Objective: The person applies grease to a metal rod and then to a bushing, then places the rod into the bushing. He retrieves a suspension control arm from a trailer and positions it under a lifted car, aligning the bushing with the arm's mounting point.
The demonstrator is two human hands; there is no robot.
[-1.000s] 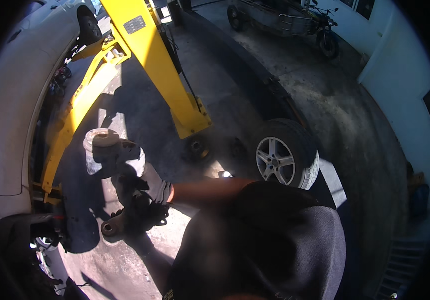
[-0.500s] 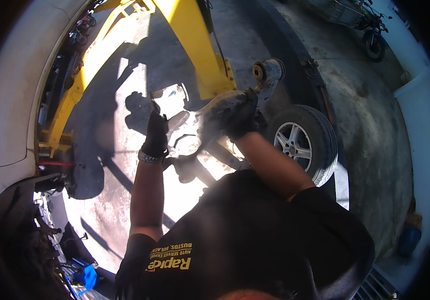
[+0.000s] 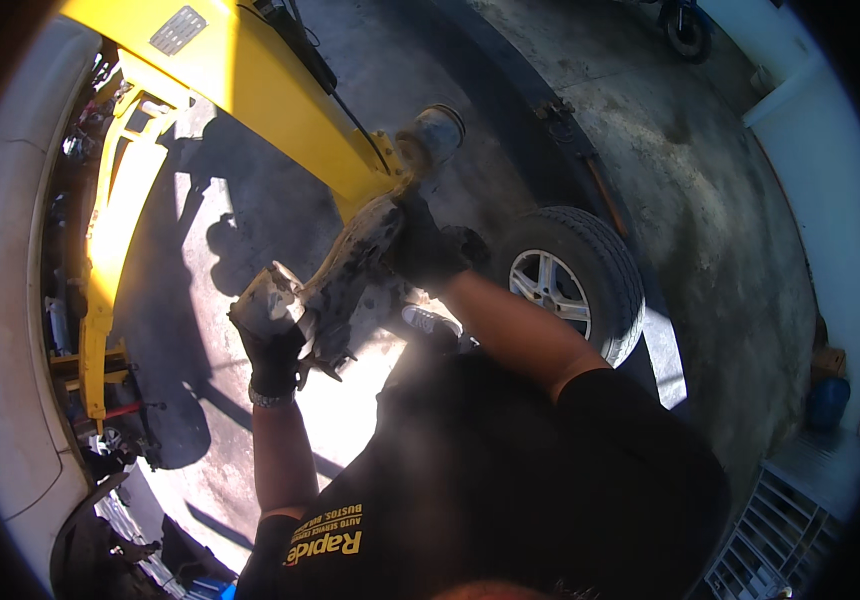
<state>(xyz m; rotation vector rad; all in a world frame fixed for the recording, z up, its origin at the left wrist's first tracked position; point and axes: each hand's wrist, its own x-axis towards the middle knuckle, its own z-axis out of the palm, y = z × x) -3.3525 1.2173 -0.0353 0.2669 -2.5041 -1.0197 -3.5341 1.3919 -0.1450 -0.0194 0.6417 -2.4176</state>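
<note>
In front of me I hold a worn metal control arm [image 3: 352, 242], dark and dirty, slanting from lower left to upper right. My left hand [image 3: 278, 358], in a black glove with a band at the wrist, is wrapped round its lower left end, which catches the sun. The right hand [image 3: 428, 245], gloved too, grips it farther up. Beyond that hand sticks out a thick round bushing end [image 3: 435, 132], close to the foot of a yellow lift arm [image 3: 260, 95]. Most of the right fingers are hidden.
A wheel with a tyre [image 3: 605, 275] lies on the floor right of my right forearm. A pale vehicle body [image 3: 10, 260] borders the left. At lower right stands a metal rack [image 3: 785, 525], near a blue container [image 3: 828, 402]. A motorcycle wheel [image 3: 688, 35] shows at top right.
The control arm has tilted, its near end now turned down to the left, with my left hand round it. My view has shifted, so the yellow lift arm looms larger at upper left.
</note>
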